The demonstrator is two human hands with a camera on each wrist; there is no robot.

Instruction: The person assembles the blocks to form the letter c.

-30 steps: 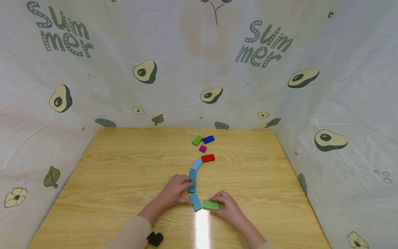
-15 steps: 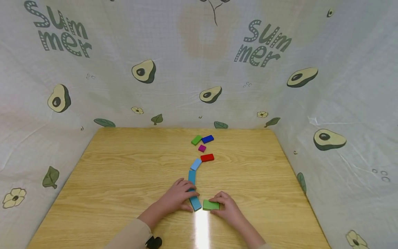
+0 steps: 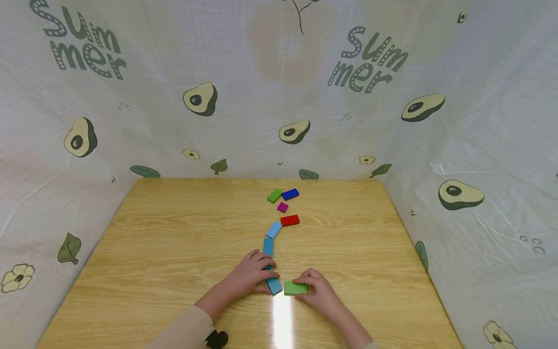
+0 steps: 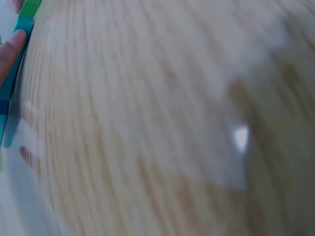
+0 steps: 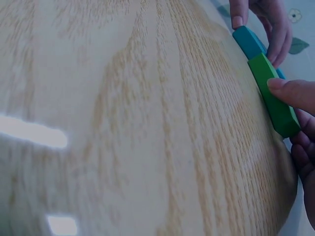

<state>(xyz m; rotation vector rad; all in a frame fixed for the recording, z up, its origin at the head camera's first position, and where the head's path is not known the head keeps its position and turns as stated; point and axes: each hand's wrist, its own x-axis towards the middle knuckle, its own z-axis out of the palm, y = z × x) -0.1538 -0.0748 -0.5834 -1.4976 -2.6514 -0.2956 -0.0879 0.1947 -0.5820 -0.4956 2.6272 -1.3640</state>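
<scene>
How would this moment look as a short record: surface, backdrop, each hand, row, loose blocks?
surface: wood-grain table
backdrop: white cloth printed with avocados, leaves, flowers and "summer"
left hand: fingers and thumb on the near blue block
right hand: pinches the near green block, beside the near blue block
curved row, outward from near blue block: second blue block, light blue block, red block
beyond the row: magenta block, far green block, dark blue block
</scene>
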